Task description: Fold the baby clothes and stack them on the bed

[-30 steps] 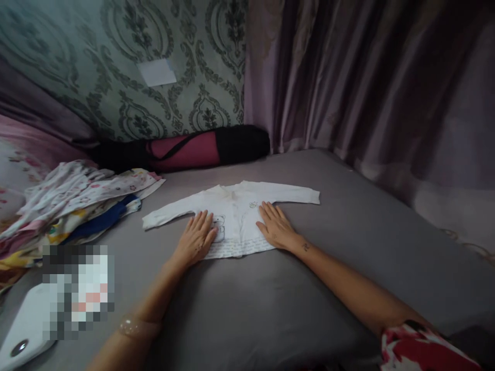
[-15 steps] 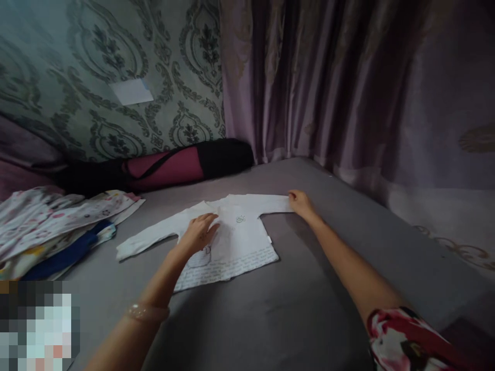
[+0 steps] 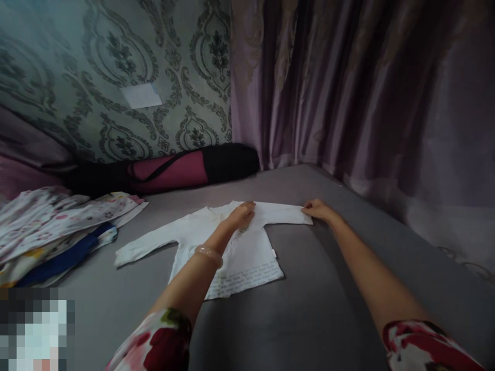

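Note:
A small white long-sleeved shirt (image 3: 247,252) lies spread out on the grey sheet, sleeves stretched to both sides and lines of print along its hem. My right hand (image 3: 322,210) pinches the cuff of the sleeve on the right. Across the upper chest, near that sleeve's shoulder, my left hand (image 3: 240,215) rests with its fingers laid on the cloth, partly covering a small printed motif. A clear bangle circles my left wrist. The sleeve on the left lies untouched, slanting down toward the left.
A pile of patterned clothes (image 3: 65,226) sits on the left of the grey sheet (image 3: 294,319). Against the wall lies a long black and maroon bag (image 3: 174,170). Purple curtains (image 3: 294,82) hang on the right. Something pixelated (image 3: 34,330) fills the lower left corner.
My left hand has slid right and up across the shirt, from its middle to near the shoulder. My right hand stays at the cuff, and the view has shifted slightly.

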A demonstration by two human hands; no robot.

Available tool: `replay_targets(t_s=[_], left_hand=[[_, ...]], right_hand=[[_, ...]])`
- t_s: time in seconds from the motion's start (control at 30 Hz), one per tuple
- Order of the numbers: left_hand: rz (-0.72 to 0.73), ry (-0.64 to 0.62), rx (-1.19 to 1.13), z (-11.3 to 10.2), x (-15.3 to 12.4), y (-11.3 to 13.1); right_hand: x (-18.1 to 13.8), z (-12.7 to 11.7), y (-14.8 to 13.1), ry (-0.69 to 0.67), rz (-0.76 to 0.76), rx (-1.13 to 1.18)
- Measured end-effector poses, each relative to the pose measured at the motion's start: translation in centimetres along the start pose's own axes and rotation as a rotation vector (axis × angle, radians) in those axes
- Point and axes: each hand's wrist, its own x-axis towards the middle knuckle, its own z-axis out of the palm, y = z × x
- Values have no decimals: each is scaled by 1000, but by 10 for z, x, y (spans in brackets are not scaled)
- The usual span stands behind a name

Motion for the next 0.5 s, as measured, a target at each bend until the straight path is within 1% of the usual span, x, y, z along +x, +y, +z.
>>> replay_targets(t_s=[0.13,0.27,0.37,0.5], left_hand=[[-57,-30,18,5,3,0],[-170,-150,94,1,4,4],[-184,-233,112,-5,5,8],[-185,-284,130,-12,9,12]], right_hand=[[-5,-1,-9,36,50,198],[-11,10,-22,112,87,402],[-17,18,-36,146,118,502],[-28,23,-61,147,120,588]])
